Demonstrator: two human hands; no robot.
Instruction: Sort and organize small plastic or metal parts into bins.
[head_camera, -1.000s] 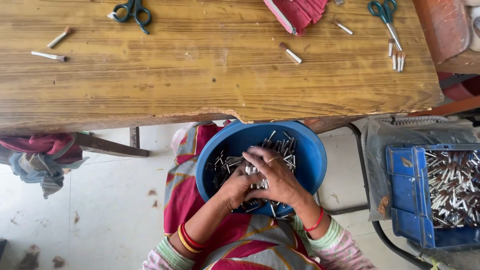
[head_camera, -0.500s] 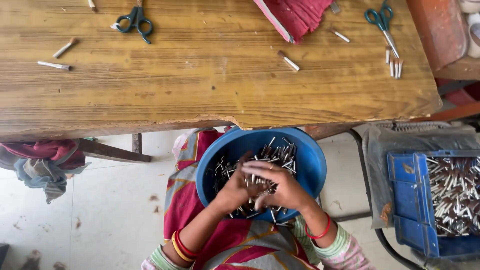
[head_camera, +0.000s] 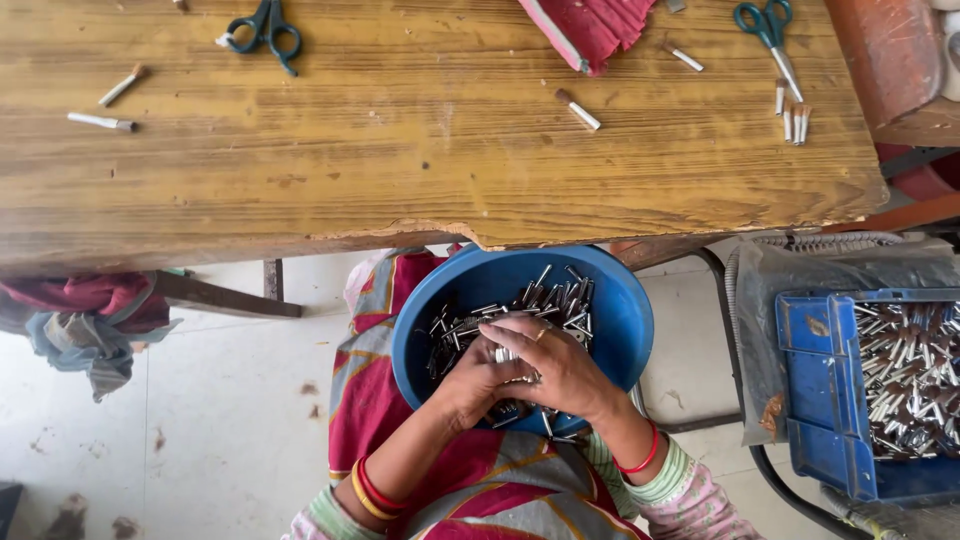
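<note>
Near the body, a blue bowl (head_camera: 610, 310) rests on the lap, part full of small metal pieces (head_camera: 560, 295). Both hands work inside it. The left hand (head_camera: 478, 380) is curled shut around a bunch of pieces, only their ends showing between the fingers. The right hand (head_camera: 555, 365) lies over it, fingers bent and closed on the same bunch.

To do this well, I judge the pieces should be squared up in the palm, ends level, with the bowl kept flat on the lap so nothing spills to the floor.

To the right, a blue crate (head_camera: 815, 400) holds more such pieces. Beyond the bowl, the wooden counter (head_camera: 420, 150) carries a few loose sticks (head_camera: 580, 110), two pairs of scissors (head_camera: 262, 28) at the far edge, and a red cloth (head_camera: 590, 25).
</note>
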